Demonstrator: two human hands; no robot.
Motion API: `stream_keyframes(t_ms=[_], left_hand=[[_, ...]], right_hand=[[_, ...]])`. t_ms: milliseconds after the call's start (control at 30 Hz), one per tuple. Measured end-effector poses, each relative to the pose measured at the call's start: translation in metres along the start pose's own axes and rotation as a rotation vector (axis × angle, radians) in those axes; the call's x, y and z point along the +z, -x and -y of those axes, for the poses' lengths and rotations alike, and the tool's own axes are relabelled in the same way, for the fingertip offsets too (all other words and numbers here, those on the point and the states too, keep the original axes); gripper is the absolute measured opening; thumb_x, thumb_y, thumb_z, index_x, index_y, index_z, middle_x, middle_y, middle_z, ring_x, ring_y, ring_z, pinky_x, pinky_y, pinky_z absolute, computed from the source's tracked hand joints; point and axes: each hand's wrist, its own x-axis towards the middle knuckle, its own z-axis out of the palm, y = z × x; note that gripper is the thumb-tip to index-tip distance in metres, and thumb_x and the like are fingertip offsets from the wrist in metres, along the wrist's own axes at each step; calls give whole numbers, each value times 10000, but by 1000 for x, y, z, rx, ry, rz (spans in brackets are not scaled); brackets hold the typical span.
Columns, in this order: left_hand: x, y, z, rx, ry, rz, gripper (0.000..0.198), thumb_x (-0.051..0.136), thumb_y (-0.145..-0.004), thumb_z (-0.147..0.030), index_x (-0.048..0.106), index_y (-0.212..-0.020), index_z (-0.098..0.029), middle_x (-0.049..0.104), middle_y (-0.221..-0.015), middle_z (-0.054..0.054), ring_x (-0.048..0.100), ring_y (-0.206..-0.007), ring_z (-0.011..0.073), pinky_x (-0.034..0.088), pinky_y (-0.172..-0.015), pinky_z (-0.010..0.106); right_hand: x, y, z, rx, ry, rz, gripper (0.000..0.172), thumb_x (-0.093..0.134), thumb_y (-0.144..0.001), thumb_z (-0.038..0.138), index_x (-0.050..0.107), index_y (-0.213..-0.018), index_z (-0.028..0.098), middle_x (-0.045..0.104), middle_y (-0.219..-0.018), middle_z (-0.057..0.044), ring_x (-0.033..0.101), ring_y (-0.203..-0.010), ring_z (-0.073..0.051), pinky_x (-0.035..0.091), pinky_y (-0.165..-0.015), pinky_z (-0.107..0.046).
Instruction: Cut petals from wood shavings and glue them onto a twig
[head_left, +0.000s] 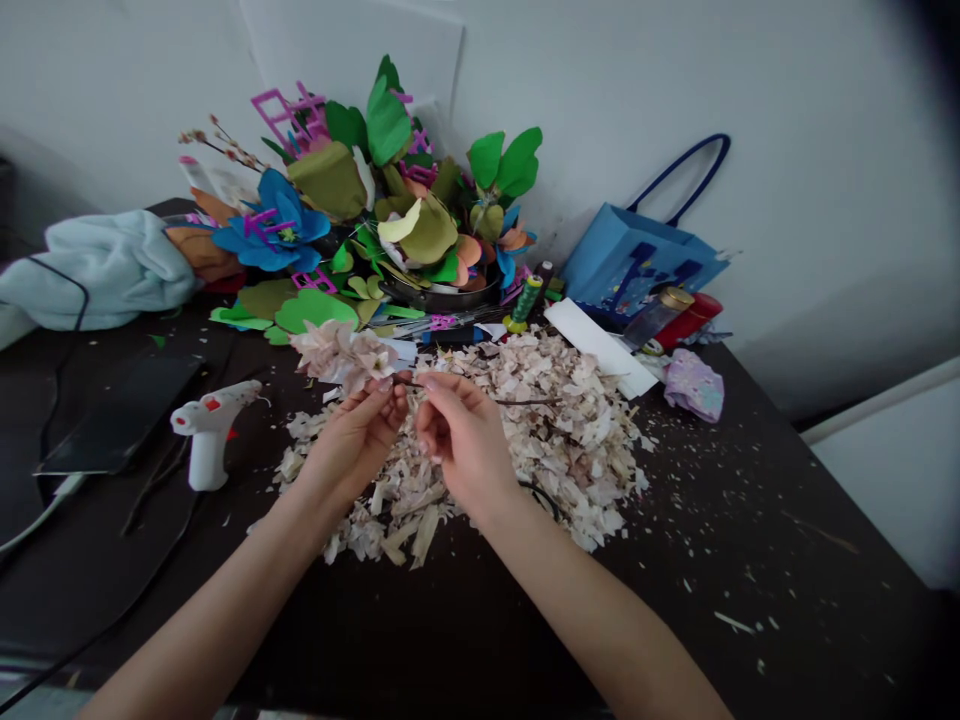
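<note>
Pale pink artificial blossoms (345,355) sit at the left end of a thin brown stem (529,402), held nearly level above the table. My left hand (367,425) pinches the stem just below the blossoms. Close beside it, my right hand (465,430) has thumb and fingers closed on the same stem, whose bare end sticks out to the right. Beneath both hands spreads a large heap of dried, cream and pinkish petals (577,450). Where the fingertips meet the stem, small details are hidden.
A white glue gun (210,430) lies left, near a black tablet (124,415) and cables. Behind are colourful felt flowers (375,200), green thread (525,300) and a white strip (600,348). A blue bag (645,255) and a purple cloth bundle (695,385) stand right.
</note>
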Motion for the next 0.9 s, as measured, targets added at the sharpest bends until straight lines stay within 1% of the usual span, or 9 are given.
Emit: stream_keyframes(t_ms=[100, 267, 367, 467, 633, 900], left_hand=[[1, -1, -7, 31, 31, -49, 303, 405, -920, 39, 637, -762, -75, 701, -784, 65, 662, -640, 78, 554, -635, 145], [2, -1, -19, -66, 81, -70, 298, 362, -956, -7, 635, -849, -60, 674, -753, 69, 648, -611, 79, 563, -604, 148], [3, 0, -24, -110, 109, -59, 306, 333, -973, -34, 622, -875, -55, 651, -718, 67, 640, -591, 80, 558, -575, 143], [5, 1, -27, -141, 122, -58, 303, 321, -980, -49, 617, -915, -44, 640, -705, 69, 640, -583, 83, 555, -554, 138], [8, 3, -29, -183, 154, -51, 309, 300, -992, -75, 605, -948, -48, 636, -701, 68, 642, -577, 86, 558, -548, 138], [10, 3, -29, -223, 198, -62, 304, 299, -985, -77, 600, -995, -40, 638, -717, 84, 639, -582, 96, 560, -537, 142]], right_hand=[[-12, 14, 0, -46, 30, 37, 74, 607, -836, 257, 590, -797, 196, 579, -487, 75, 444, -309, -47, 255, -326, -195], [-31, 37, -7, -37, 197, 153, 130, 626, -853, 300, 617, -816, 176, 610, -545, 50, 487, -334, -47, 287, -323, -175], [-40, 43, -12, -1, 303, 213, 154, 633, -845, 312, 616, -804, 164, 611, -552, 43, 499, -349, -46, 323, -345, -163], [-48, 43, -13, 34, 348, 228, 165, 636, -836, 322, 620, -815, 160, 612, -556, 42, 511, -359, -49, 332, -351, -158], [-58, 34, -15, 46, 352, 203, 179, 636, -833, 337, 621, -801, 162, 611, -553, 45, 505, -357, -48, 329, -348, -156], [-64, 27, -17, 57, 343, 201, 201, 646, -831, 366, 619, -792, 171, 608, -548, 48, 497, -363, -50, 317, -356, -165]])
